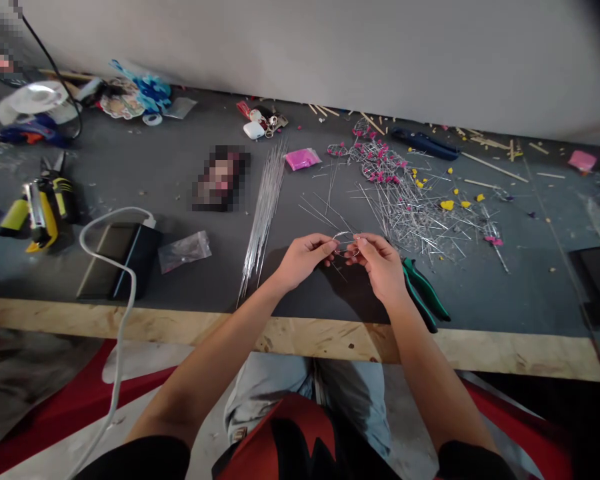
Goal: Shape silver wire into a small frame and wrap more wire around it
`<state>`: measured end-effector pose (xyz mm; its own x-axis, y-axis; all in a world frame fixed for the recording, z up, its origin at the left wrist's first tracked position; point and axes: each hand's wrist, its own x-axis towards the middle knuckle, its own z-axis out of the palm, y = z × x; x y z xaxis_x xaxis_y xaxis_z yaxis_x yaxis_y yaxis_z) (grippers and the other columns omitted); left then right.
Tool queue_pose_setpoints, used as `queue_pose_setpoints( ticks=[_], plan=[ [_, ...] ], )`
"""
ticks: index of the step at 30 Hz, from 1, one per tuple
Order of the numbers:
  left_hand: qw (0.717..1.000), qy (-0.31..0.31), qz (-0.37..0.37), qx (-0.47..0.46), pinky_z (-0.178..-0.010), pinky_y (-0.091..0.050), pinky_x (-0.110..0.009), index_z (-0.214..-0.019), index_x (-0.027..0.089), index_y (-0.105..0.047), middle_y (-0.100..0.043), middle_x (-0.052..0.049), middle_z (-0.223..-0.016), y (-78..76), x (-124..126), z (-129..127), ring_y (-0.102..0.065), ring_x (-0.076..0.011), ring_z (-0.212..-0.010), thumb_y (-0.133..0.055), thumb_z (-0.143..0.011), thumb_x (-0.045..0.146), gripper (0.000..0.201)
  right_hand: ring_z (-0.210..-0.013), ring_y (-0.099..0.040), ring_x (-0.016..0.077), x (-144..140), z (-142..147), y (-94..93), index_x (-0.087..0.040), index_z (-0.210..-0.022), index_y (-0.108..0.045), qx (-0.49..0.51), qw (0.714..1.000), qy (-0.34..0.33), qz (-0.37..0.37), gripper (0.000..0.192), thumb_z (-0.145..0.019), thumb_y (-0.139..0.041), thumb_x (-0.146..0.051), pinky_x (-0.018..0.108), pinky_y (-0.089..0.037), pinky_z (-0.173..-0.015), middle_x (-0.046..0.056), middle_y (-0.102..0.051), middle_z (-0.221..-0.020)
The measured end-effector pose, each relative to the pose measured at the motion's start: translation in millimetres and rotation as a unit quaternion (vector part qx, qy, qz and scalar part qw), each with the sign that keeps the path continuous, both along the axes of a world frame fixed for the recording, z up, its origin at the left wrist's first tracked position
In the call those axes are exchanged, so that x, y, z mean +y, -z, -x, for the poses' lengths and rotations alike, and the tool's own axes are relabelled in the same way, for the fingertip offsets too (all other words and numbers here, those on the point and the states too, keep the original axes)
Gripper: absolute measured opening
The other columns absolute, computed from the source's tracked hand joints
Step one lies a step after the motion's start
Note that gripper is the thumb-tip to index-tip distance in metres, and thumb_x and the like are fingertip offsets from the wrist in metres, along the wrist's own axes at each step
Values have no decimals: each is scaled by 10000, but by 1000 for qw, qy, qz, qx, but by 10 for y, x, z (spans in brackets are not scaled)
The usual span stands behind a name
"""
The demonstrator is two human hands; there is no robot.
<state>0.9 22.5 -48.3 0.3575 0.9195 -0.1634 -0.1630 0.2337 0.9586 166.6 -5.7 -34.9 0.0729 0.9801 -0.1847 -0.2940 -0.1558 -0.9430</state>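
My left hand and my right hand meet above the dark table top near its front edge. Between their fingertips they pinch a thin silver wire bent into a small loop. A bundle of straight silver wires lies just left of my left hand. Green-handled pliers rest on the table under my right wrist. A heap of cut wire pieces with pink and yellow bits spreads beyond my right hand.
A black flat device with a white cable, a small clear bag and yellow-black tools lie at the left. A pink packet, a white case and blue pliers sit further back. The table's wooden edge runs along the front.
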Motion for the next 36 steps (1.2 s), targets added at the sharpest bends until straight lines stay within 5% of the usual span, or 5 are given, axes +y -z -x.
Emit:
queue_pose_setpoints(
  ticks=[16, 21, 23, 29, 36],
  plan=[
    [997, -76, -31, 13, -537, -430, -211, -803, 145, -661, -600, -10, -680, 17, 27, -34, -522, -74, -587, -640, -756, 305, 168, -552, -526, 82, 17, 27, 65, -202, -876, -638, -72, 996, 33, -31, 200, -746, -634, -354, 217, -407, -463, -10, -628, -740],
    [994, -96, -50, 1, -528, -426, -210, -814, 148, -651, -599, -13, -691, 60, 8, -49, -514, -71, -580, -627, -772, 290, 150, -554, -517, 95, -4, -77, -23, -219, -943, -611, -205, 974, 71, -67, 230, -784, -572, -379, 236, -406, -499, -11, -629, -771],
    [991, -117, -60, -4, -533, -426, -211, -827, 152, -647, -598, -12, -705, 87, 9, -48, -513, -69, -584, -614, -785, 292, 150, -641, -564, 129, -50, -104, -94, -211, -937, -628, -340, 938, 13, -62, 232, -789, -572, -381, 268, -439, -595, 7, -646, -791],
    [980, -178, -84, -35, -589, -440, -215, -851, 151, -640, -607, -14, -747, 153, 28, -48, -527, -72, -635, -608, -792, 268, 135, -809, -607, 200, -238, 12, -204, -190, -950, -658, -645, 738, -188, -56, 205, -786, -602, -300, 299, -431, -700, 77, -654, -929],
    [962, -251, -102, -18, -603, -433, -218, -840, 155, -622, -594, -14, -752, 152, 54, -10, -514, -68, -618, -580, -811, 249, 106, -843, -622, 223, -137, 91, -248, -199, -907, -689, -699, 673, -223, -94, 211, -856, -495, -263, 312, -422, -721, 80, -691, -917]
  ],
)
